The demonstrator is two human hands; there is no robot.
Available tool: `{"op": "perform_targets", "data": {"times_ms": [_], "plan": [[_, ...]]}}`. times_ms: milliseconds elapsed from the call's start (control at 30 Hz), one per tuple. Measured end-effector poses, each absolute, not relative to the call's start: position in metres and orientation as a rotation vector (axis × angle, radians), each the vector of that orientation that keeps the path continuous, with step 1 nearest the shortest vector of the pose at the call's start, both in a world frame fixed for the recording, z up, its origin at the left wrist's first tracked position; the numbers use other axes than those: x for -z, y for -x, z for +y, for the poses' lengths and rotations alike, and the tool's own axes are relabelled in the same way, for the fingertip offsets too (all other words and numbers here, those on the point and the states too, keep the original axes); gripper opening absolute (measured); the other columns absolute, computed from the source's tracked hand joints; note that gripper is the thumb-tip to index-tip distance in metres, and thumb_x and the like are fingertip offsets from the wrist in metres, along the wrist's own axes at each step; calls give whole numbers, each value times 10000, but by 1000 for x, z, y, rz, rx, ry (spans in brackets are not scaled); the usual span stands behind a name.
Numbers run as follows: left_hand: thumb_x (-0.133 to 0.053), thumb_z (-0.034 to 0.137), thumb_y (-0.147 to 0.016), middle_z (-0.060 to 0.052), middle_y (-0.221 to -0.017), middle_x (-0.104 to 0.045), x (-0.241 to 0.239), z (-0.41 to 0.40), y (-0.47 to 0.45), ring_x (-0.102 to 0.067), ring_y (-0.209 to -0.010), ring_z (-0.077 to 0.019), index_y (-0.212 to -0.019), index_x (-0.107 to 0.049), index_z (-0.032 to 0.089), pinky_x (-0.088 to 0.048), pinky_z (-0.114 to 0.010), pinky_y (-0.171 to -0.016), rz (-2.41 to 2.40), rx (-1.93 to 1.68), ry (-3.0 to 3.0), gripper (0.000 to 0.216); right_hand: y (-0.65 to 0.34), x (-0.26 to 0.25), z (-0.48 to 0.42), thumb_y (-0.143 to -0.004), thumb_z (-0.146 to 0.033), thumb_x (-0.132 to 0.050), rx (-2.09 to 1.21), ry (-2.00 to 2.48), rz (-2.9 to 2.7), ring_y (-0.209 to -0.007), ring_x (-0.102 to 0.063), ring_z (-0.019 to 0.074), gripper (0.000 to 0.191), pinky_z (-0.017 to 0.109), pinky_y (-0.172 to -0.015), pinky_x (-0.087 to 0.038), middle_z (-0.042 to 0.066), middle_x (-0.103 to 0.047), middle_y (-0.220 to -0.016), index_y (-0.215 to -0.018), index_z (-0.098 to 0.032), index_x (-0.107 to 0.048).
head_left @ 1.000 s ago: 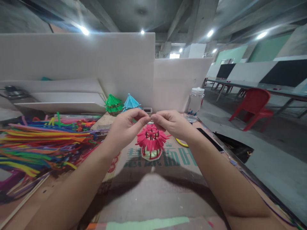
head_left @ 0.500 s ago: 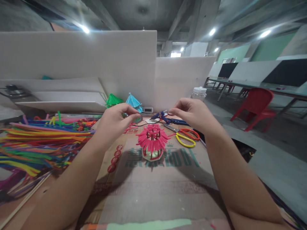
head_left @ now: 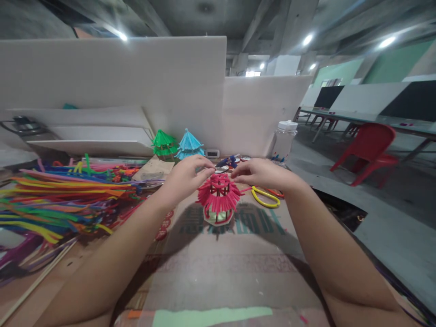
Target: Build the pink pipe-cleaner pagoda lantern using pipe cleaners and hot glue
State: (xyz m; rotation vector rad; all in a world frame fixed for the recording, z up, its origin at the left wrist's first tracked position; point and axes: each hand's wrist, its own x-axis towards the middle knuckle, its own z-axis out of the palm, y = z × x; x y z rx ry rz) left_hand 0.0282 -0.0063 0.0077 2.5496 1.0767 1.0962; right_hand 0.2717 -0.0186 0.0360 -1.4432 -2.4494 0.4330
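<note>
A small pink pavilion model [head_left: 219, 200] stands upright, its fringed roof of fuzzy pipe-cleaner pieces set on thin dark posts and a pale base. My left hand [head_left: 190, 176] is at the upper left of its top, thumb and forefinger drawn together in a pinch. Across from it, my right hand [head_left: 262, 172] is bent in a similar pinch at the upper right. Anything between the fingertips is too small to make out, and I cannot tell whether they touch the roof. Scissors with yellow and orange handles [head_left: 265, 198] lie beside my right wrist, their blades hidden.
Colourful pipe cleaners [head_left: 68, 193] are heaped at left. Behind stand a green model [head_left: 164, 144], a blue model [head_left: 189, 143] and a clear jar [head_left: 284, 141]. A blue glue gun [head_left: 229, 161] lies beyond the pavilion. Printed cardboard [head_left: 218, 268] covers the work area.
Both hands have come inward and slightly down, from wide apart to close on either side of the pavilion's top. The view has shifted slightly; the pavilion stays in place.
</note>
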Motion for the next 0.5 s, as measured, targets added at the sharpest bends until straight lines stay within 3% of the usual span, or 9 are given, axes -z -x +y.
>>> {"op": "perform_targets", "data": {"times_ms": [333,500], "plan": [[-563,361,-953,-81,-1083,-726,3,-5,-36,-656,-1061,-232,-958,-745,183,-484,-380,-973,1048,-1041,-2614,255,-267,-31,-11,-873,-230,-586,-426,1470,-2481,-794,-655,163,219,249,-643,-401,30,-769,-903,-967,-191,-780],[-565,442,-942,-85,-1205,-710,-10,-9,-28,-644,-1135,-255,-1137,-691,188,-487,-386,-978,1152,-929,-2487,344,-268,-30,-10,-921,-276,-578,-511,1424,-2257,-856,-673,172,248,248,-698,-452,50,-776,-990,-1057,-175,-759]]}}
